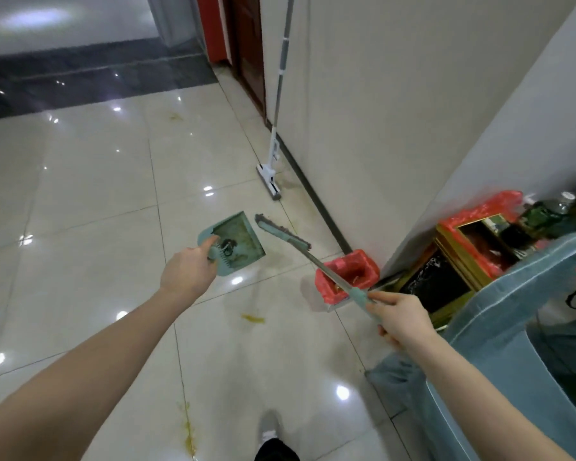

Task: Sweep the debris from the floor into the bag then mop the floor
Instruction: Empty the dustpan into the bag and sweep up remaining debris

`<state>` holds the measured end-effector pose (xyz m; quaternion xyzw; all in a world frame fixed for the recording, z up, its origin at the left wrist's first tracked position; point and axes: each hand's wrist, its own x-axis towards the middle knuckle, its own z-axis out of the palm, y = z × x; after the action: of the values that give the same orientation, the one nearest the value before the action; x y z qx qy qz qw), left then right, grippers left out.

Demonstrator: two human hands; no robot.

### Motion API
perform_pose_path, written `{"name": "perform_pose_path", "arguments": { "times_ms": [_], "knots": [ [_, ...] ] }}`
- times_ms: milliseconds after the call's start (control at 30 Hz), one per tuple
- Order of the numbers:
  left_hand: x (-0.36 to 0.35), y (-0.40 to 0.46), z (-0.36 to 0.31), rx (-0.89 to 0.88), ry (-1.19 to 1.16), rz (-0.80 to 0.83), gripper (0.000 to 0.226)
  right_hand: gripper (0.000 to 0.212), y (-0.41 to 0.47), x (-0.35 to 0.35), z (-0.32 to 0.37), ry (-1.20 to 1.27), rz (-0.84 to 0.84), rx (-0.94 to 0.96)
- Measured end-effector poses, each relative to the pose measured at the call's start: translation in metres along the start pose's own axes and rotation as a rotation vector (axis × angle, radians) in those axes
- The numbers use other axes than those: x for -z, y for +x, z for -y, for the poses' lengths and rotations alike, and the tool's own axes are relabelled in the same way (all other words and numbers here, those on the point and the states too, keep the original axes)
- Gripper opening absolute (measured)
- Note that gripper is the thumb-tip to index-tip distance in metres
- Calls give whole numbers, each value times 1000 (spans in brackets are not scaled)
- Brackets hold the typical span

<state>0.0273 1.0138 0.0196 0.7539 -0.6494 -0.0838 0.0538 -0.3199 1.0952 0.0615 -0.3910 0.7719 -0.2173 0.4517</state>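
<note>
While the left hand (188, 272) grasps the green dustpan (235, 242) holding dark debris (227, 247), the right hand (401, 319) grasps the broom (308, 252) above the red-lined bin (346, 274).

Glossy tiled floor (90, 201), plastic dustpan (238, 237)

A white wall (396, 111) runs along the right side, edged at its base by a dark skirting strip (316, 201). A brown door (250, 54) with a red frame (210, 28) stands at the far end. A blue-grey plastic chair (499, 311) occupies the right foreground.
</note>
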Motion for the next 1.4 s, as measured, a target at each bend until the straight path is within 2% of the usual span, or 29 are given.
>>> {"name": "perform_pose_path", "arguments": {
  "times_ms": [100, 333, 733, 833, 933, 1000, 1100, 1267, 1400],
  "knots": [
    [-2, 30, 21, 32, -28, 14, 47, 32, 24, -24, 45, 43, 64, -4],
    [-16, 106, 34, 65, -123, 45, 47, 12, 99, -71, 128, 213, 117, -135],
    [-63, 307, -16, 74, -157, 177, 49, 13, 310, -87, 259, 367, 251, -294],
    [-70, 364, -37, 55, -139, 245, 52, 9, 353, -85, 295, 346, 312, -234],
    [-76, 415, -54, 36, -145, 299, 52, 14, 400, -85, 334, 415, 333, -157],
    [-80, 442, -64, 27, -168, 340, 52, 27, 424, -86, 357, 432, 356, -87],
    [-87, 479, -77, 21, -219, 414, 53, 44, 453, -92, 386, 299, 368, 67],
    [-97, 538, -97, -73, -328, 502, 51, 16, 495, -99, 415, 23, 176, 302],
    [-98, 579, -109, -232, -498, 684, 48, 27, 506, -104, 439, -240, -53, 382]
  ]
}}
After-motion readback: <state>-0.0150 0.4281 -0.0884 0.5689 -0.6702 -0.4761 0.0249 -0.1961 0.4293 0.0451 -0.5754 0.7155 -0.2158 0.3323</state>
